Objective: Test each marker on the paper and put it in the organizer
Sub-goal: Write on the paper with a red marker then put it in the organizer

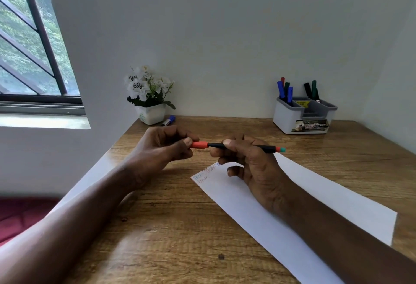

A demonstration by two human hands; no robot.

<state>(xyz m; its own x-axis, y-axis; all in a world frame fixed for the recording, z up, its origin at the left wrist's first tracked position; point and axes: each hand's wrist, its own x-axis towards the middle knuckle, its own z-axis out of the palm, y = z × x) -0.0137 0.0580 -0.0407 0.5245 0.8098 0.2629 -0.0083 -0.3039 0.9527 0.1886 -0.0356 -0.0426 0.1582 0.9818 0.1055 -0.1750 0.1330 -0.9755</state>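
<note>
The person holds a marker (243,147) level above the table (171,216), its long axis running left to right, just above the far corner of the paper (304,198). The right hand (249,166) is clamped round the black barrel, thumb on top and fingers curled under, with the teal end poking out past the knuckles toward the organizer (304,117). The left hand (162,146) pinches the red cap (199,144) between thumb and fingers, at the end of the marker farthest from the organizer.

Everything turns on that axis: the cap sits in line with the barrel, so I judge the two hands have only to move along the same line, apart to uncap or together to close. Which of these is under way I cannot tell; cap and barrel look joined or nearly so, with no tip showing.

The paper lies directly under the right hand, with small scribbles in several colours at its far corner. The organizer stands beyond the paper, against the wall, well apart from both hands and on the right hand's side, so that hand is the nearer one for dropping the marker in. Several markers already stand in its back compartments. On the side of the paper away from the organizer, a blue marker (168,120) lies beside a flower pot (152,114).
</note>
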